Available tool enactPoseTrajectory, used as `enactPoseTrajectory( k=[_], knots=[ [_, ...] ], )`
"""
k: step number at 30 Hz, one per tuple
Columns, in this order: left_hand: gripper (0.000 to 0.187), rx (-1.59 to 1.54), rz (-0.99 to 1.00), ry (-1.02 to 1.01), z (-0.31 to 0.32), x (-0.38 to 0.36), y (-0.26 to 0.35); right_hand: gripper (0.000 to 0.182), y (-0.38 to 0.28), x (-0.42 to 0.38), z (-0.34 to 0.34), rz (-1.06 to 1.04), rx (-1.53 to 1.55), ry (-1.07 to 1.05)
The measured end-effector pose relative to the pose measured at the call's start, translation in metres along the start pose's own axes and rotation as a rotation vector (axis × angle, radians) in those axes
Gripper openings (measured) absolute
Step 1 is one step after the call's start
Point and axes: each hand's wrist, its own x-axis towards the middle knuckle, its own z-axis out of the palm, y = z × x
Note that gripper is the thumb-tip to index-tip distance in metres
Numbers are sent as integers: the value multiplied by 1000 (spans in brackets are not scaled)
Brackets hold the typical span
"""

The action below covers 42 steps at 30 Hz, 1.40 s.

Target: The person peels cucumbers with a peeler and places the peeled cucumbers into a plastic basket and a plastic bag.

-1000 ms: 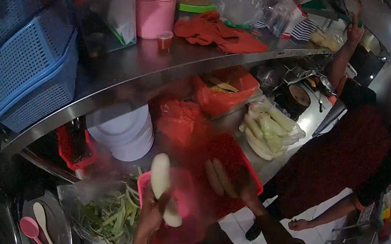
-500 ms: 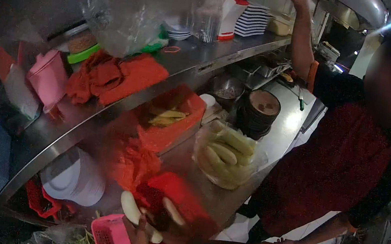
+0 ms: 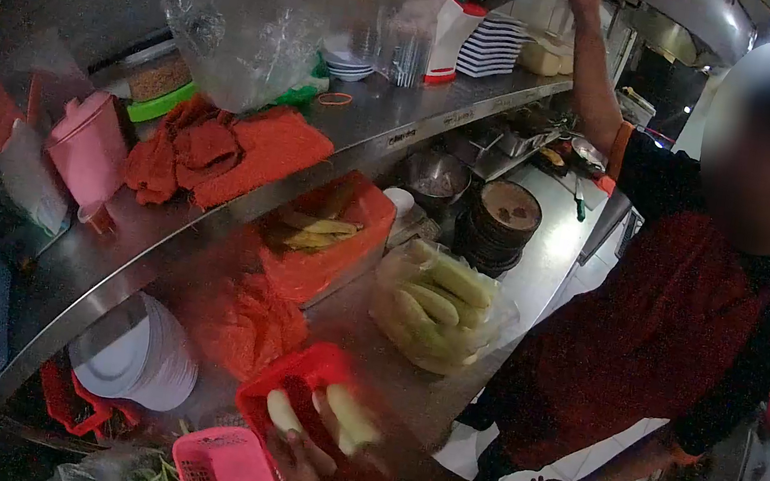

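Observation:
At the bottom centre of the head view, my left hand (image 3: 304, 464) is closed around a pale, curved peeled plantain (image 3: 284, 411). Its upper end sticks out over a red basket (image 3: 255, 390). Another peeled plantain (image 3: 353, 417) is above the right part of the same basket, in the grip of my right hand (image 3: 380, 461), which is dark and blurred. A pink perforated basket (image 3: 191, 456) is beside my left hand. Beyond the red basket are a crumpled orange plastic bag (image 3: 253, 325) and a clear bag of peeled plantains (image 3: 439, 313).
An orange container (image 3: 342, 259) holds yellow peels. White plates (image 3: 139, 353) are stacked under a steel shelf (image 3: 361, 137) carrying red cloths (image 3: 259, 152) and a pink jug (image 3: 90, 147). Dark round dishes (image 3: 503, 218) are stacked behind. A co-worker (image 3: 653, 311) stands at right, one arm raised.
My left hand's plantain has moved over the red basket. A second plantain now shows at my right hand. The co-worker's head has shifted slightly left in view.

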Motion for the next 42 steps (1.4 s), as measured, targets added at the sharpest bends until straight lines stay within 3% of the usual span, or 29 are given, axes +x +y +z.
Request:
enactPoseTrajectory(
  k=[2,3,4,5,7,9,11,13,14,16,17,19,23,25,26,28,29,31,32,33,36,38,39,42],
  knots=[
    [63,-353,-72,-195,4,-7,9,30,-7,-4,-18,-20,98,36],
    [52,-552,-103,-184,13,-24,32,29,-10,-3,-35,-25,137,106],
    [46,-751,-133,-170,26,-51,109,28,-10,2,-55,-30,164,187],
    [46,-760,-134,-165,19,-48,105,28,-4,10,-75,-24,141,300],
    [41,-247,-303,-393,-4,-42,87,26,27,36,-110,5,-90,545],
    [47,-390,-364,-312,-8,-36,59,29,85,71,-128,-73,-533,716],
    [40,-452,-353,-201,-16,-38,61,38,127,94,-138,-29,-525,643],
    [34,-514,-347,-88,-21,-43,67,50,138,110,-147,144,-432,138],
    [32,-544,-340,-35,-23,-43,72,50,126,110,-157,136,-430,140],
    [24,-602,-318,66,-21,-45,86,50,88,103,-185,-74,-447,73],
    [24,-607,-318,71,-20,-37,77,50,108,109,-178,-79,-449,69],
    [46,-481,-219,126,-25,-20,47,53,162,112,-152,-242,-439,231],
    [46,-708,-312,149,-10,-31,66,48,164,98,-174,-295,-355,263],
    [35,-645,-308,112,-15,-45,97,52,142,74,-207,251,281,291],
    [24,-587,-300,81,-15,-51,107,52,129,66,-215,256,277,289],
    [26,-560,-326,82,-15,-49,105,50,101,54,-222,229,813,955],
    [27,-527,-345,84,-17,-50,103,50,82,53,-227,242,811,949],
    [31,-651,-385,25,-16,-55,106,36,52,60,-233,417,1816,1012],
    [31,-649,-370,15,-14,-53,107,35,57,62,-222,263,1956,823],
    [32,-644,-350,5,-15,-50,106,31,58,60,-215,203,1989,647],
    [40,-601,-261,54,-23,-44,83,32,37,53,-199,357,1739,705],
    [41,-587,-235,140,-24,-49,92,24,30,47,-194,237,1527,776],
    [41,-581,-245,166,-20,-49,100,23,32,43,-198,123,1662,660],
    [40,-657,-185,148,-30,-52,87,21,24,38,-195,99,1627,652]
  ],
)
